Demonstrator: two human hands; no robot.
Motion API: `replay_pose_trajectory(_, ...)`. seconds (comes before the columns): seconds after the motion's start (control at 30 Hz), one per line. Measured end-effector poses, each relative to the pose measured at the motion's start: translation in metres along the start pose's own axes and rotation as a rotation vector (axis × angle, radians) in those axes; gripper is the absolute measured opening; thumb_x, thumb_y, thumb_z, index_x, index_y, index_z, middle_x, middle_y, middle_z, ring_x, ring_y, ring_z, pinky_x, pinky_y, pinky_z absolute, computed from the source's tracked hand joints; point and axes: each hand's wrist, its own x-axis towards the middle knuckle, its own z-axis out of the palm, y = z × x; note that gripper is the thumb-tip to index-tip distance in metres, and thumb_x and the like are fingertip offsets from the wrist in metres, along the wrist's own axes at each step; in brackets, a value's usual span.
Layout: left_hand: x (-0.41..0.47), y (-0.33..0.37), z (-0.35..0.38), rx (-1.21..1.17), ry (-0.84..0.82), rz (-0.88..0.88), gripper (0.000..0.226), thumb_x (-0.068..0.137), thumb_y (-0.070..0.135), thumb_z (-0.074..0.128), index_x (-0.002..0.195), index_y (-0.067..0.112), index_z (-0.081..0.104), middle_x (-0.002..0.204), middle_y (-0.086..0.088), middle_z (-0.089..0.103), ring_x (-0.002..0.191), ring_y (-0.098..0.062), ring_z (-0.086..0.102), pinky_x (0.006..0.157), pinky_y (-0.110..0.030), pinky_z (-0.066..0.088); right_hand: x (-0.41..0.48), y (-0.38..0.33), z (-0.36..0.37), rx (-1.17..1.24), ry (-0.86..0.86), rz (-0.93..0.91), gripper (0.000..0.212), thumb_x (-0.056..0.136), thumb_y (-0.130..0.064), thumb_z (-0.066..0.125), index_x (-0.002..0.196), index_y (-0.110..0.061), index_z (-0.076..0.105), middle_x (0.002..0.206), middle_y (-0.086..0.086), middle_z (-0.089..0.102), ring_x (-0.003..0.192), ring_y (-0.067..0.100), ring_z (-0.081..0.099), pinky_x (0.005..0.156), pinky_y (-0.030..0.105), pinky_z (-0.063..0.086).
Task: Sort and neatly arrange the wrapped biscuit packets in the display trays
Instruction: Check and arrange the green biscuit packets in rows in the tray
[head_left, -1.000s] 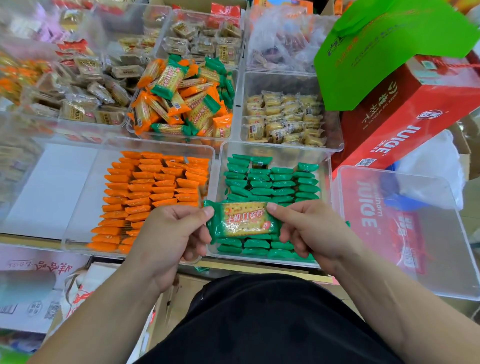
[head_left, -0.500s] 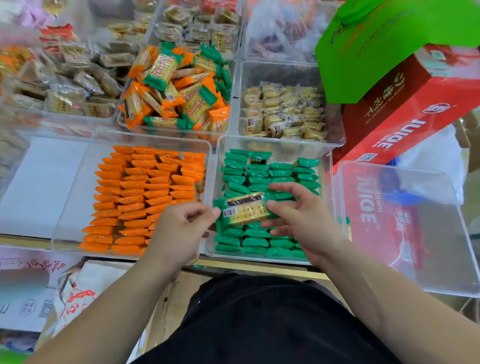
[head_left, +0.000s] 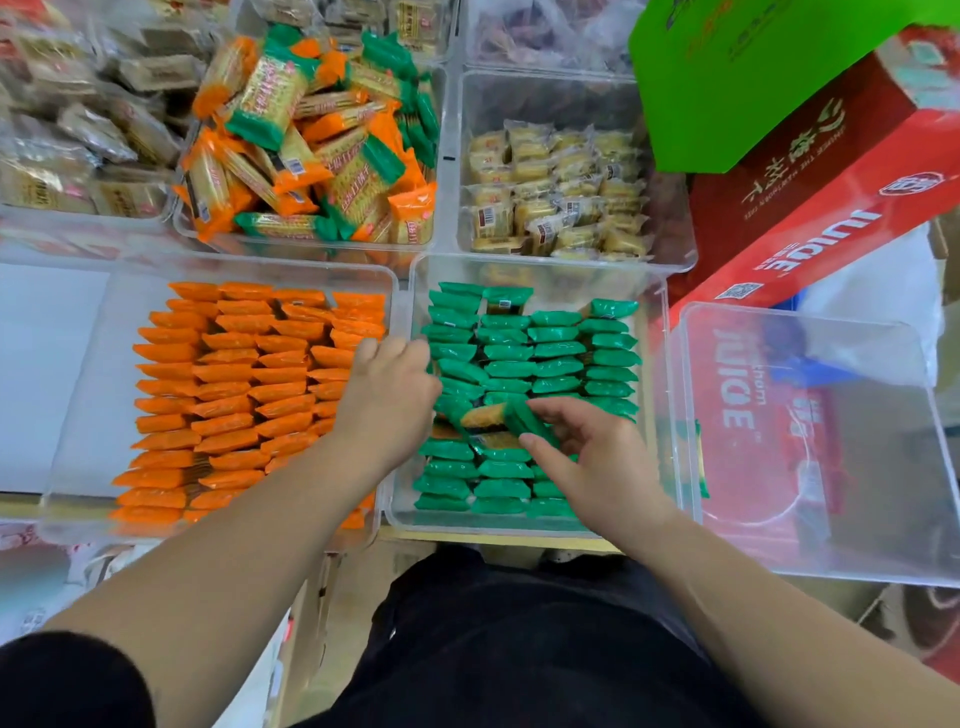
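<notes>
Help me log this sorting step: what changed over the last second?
The green-wrapped biscuit packet went from flat between both hands at the near edge, forward and down into the rows of the clear plastic tray of green packets, now tilted. The right hand pinches its end; the left hand slid to the tray's left side, its grip hidden. The clear tray of orange packets stayed as it was.

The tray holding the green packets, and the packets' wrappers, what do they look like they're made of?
The tray looks like clear rigid plastic with a glossy finish: things behind show through its walls, and its rim catches light. The green packets seem wrapped in thin, shiny plastic film, with pinched ends and crinkled highlights. Whether the film is foil-lined cannot be told.
</notes>
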Motion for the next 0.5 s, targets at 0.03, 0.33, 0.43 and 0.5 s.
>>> replay_pose_trajectory(0.03, 0.004, 0.002, 0.001, 0.023, -0.018, 0.010, 0.011, 0.062, 0.015, 0.081, 0.066, 0.020, 0.072, 0.079, -0.001, 0.047, 0.087, -0.029, 0.045, 0.073, -0.041, 0.024, 0.001, 0.000, 0.001, -0.028, -0.017, -0.047, 0.029, 0.085, -0.019, 0.079, 0.113, -0.021, 0.074, 0.088, -0.025, 0.066, 0.080, -0.006, 0.061, 0.074, 0.008, 0.046)
replay_pose_trajectory(0.33, 0.021, -0.004, -0.001, 0.067, -0.038, 0.014, 0.013, 0.071, 0.010, 0.076, 0.065, 0.019, 0.069, 0.073, 0.003, 0.044, 0.087, -0.027, 0.040, 0.072, -0.040, 0.020, 0.017, -0.009, 0.019, -0.271, -0.157, -0.280, 0.032, 0.084, -0.016, 0.077, 0.115, -0.011, 0.073, 0.108, 0.002, 0.074, 0.094, 0.012, 0.065, 0.085, 0.018, 0.046)
replay_pose_trajectory(0.43, 0.016, -0.013, -0.007, 0.043, 0.016, -0.032, 0.011, 0.069, 0.013, 0.081, 0.067, 0.020, 0.073, 0.073, 0.003, 0.051, 0.087, -0.028, 0.041, 0.070, -0.038, 0.017, 0.024, -0.014, 0.023, -0.336, -0.235, -0.269, 0.033, 0.087, -0.017, 0.073, 0.120, -0.011, 0.071, 0.112, 0.007, 0.074, 0.103, 0.025, 0.069, 0.090, 0.036, 0.056)
replay_pose_trajectory(0.5, 0.010, -0.016, -0.014, -0.036, 0.093, -0.066, 0.008, 0.072, 0.012, 0.079, 0.070, 0.019, 0.076, 0.075, 0.002, 0.053, 0.087, -0.029, 0.044, 0.070, -0.038, 0.019, 0.029, -0.014, 0.033, -0.386, -0.278, -0.277, 0.032, 0.088, -0.015, 0.072, 0.120, -0.011, 0.071, 0.112, 0.009, 0.073, 0.104, 0.030, 0.068, 0.090, 0.043, 0.056)
